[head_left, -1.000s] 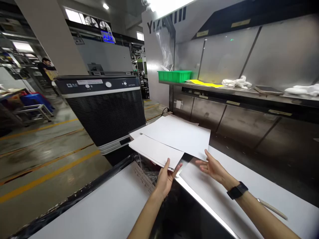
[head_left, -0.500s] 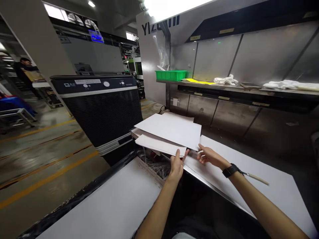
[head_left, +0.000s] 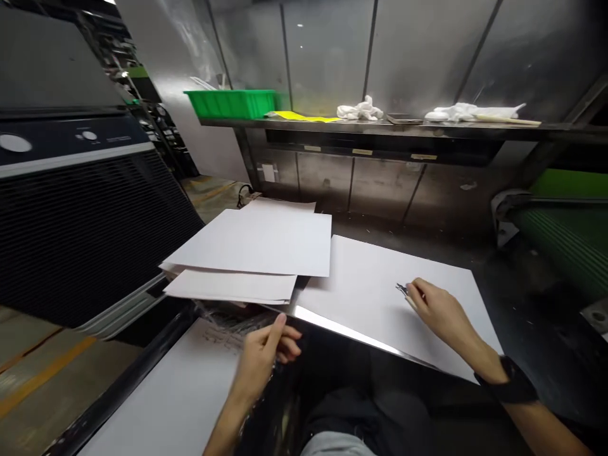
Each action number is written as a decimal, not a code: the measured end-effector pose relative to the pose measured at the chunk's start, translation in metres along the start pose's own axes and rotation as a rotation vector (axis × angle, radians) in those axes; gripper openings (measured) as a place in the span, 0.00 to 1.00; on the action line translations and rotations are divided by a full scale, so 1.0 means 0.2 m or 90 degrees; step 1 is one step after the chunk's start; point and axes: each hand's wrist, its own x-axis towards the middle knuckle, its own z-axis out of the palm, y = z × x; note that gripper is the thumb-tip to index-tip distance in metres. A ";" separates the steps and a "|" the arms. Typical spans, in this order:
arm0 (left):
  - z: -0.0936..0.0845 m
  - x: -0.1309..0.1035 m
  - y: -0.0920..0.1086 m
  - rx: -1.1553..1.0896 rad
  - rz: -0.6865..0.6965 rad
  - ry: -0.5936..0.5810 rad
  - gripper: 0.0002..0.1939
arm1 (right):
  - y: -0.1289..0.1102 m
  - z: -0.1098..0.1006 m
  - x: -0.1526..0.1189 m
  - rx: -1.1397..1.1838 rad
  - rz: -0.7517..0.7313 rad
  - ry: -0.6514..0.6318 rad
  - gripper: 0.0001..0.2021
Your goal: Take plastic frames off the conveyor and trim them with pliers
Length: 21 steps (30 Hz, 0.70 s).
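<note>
My right hand (head_left: 430, 307) is closed around a small pair of nippers (head_left: 401, 289), whose metal jaws point left from the fingers. Most of the tool is hidden in the palm. Below it lies a white sheet (head_left: 365, 278) on the metal bench. My left hand (head_left: 268, 345) is empty, its fingers loosely bent and apart, just off the bench's front edge. A stack of white sheets (head_left: 251, 244) sits above and left of that hand, with a thinner pile of sheets (head_left: 232, 286) sticking out under it.
A shelf (head_left: 380, 128) along the back holds a green bin (head_left: 232, 103), yellow paper (head_left: 306, 117) and white gloves (head_left: 361, 109). A black ribbed machine (head_left: 85, 221) stands left. A box with a white sheet (head_left: 175, 386) is at lower left; a green conveyor belt (head_left: 567, 234) is at right.
My view has turned right. My left hand has left the sheets and drawn back; my right hand has moved right from the stack and picked up the nippers from the white sheet.
</note>
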 end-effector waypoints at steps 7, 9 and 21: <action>-0.10 0.70 0.43 0.869 0.333 0.224 0.37 | 0.27 -0.13 0.02 -0.110 -0.053 0.033 0.17; -0.16 0.94 0.41 0.928 0.207 0.187 0.40 | 0.34 -0.12 -0.01 -0.144 -0.068 0.021 0.24; -0.38 1.28 0.42 1.011 0.136 0.241 0.40 | 0.31 -0.13 -0.04 -0.151 -0.105 0.057 0.24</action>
